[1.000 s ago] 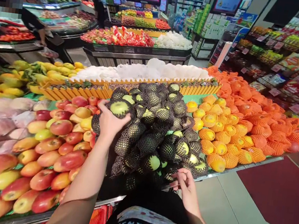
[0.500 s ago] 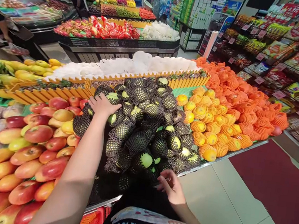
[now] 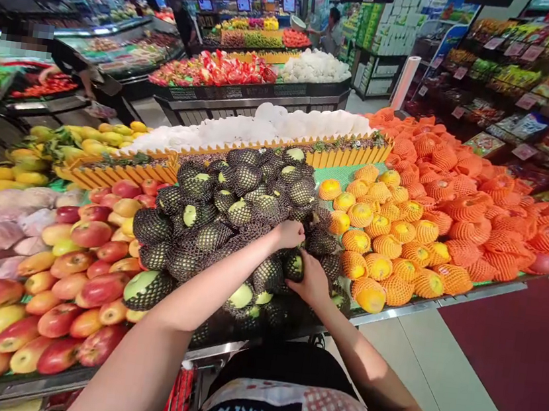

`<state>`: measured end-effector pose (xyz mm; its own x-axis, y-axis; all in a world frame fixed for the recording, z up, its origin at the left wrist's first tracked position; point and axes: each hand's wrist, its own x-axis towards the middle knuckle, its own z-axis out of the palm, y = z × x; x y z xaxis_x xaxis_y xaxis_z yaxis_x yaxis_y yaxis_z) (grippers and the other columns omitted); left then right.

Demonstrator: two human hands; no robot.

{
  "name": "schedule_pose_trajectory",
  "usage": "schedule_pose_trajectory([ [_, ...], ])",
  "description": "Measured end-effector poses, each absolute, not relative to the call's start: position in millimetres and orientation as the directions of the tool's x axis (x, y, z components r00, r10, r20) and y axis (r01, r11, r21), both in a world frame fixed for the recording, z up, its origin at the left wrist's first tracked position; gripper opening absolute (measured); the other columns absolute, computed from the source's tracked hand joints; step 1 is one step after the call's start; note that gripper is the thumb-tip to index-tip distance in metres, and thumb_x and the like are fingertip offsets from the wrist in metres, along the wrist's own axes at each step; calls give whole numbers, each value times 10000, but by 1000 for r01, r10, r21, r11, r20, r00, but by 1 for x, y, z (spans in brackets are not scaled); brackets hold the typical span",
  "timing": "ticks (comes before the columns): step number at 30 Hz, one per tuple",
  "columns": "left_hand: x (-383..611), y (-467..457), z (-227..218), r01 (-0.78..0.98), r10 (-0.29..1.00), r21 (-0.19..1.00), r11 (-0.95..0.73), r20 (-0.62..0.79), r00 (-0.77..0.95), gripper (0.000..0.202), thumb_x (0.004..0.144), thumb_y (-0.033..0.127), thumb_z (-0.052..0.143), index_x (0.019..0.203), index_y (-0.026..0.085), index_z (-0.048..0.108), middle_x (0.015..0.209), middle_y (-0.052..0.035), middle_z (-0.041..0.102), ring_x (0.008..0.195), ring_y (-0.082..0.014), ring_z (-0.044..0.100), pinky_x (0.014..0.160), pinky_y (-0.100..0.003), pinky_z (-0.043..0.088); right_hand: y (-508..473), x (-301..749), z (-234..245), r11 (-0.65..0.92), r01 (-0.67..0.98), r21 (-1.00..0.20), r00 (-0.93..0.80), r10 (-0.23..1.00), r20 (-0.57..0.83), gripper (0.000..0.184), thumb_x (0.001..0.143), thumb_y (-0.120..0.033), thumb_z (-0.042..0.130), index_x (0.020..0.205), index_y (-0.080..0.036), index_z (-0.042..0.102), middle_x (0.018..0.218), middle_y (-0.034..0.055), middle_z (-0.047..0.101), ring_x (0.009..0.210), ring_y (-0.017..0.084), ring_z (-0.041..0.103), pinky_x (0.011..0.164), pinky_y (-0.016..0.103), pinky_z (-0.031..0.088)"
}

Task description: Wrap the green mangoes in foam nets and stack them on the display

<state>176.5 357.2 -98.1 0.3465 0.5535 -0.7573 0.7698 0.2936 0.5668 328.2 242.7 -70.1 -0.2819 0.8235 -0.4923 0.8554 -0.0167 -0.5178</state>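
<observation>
Produce stand, green fruit, black netting

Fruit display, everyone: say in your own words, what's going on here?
A shopper's two bare hands meet over a pile of green fruit in black netting. The right hand has its thumb and fingers around one netted fruit. The left hand is curled just beside it; whether it grips anything is unclear. Red-and-yellow fruit lies left of the pile, orange-netted fruit right.
</observation>
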Motion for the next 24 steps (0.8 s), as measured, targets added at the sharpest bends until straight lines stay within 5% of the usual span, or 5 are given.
schedule_pose_trajectory([
  [5, 231, 351, -130, 898, 359, 323, 298, -910, 208, 347, 887, 316, 716, 1162, 105, 688, 1224, -158, 719, 1137, -260, 695, 982, -433, 560, 255, 369, -64, -51, 796, -604, -293, 840, -457, 704, 686, -436, 807, 1273, -145, 549, 1173, 145, 665, 1085, 320, 647, 952, 461, 549],
  [11, 255, 340, -147, 913, 305, 172, 371, -951, 55, 714, 813, 540, 744, 1370, 138, 550, 1381, -202, 641, 1266, -337, 635, 1043, -408, 512, 264, 445, -58, -430, 578, -694, 39, 864, -503, 672, 701, -509, 784, 1210, -137, 551, 1117, 126, 682, 1010, 279, 661, 923, 438, 553],
  [17, 267, 341, -146, 897, 362, 121, 425, -931, -46, 701, 752, 467, 835, 1284, 102, 562, 1304, -210, 675, 1225, -343, 651, 1039, -414, 491, 266, 472, -66, -489, 500, -715, -62, 803, -593, 633, 698, -496, 811, 1161, -149, 553, 1061, 101, 673, 958, 252, 651, 876, 404, 557],
  [24, 243, 348, -90, 869, 621, 175, 462, -764, -176, 671, 789, 444, 770, 1317, 108, 531, 1303, -174, 647, 1196, -344, 634, 1065, -461, 448, 279, 467, -63, -450, 515, -730, -153, 790, -594, 626, 725, -489, 794, 1198, -165, 545, 1157, 129, 676, 1053, 277, 655, 953, 426, 540],
])
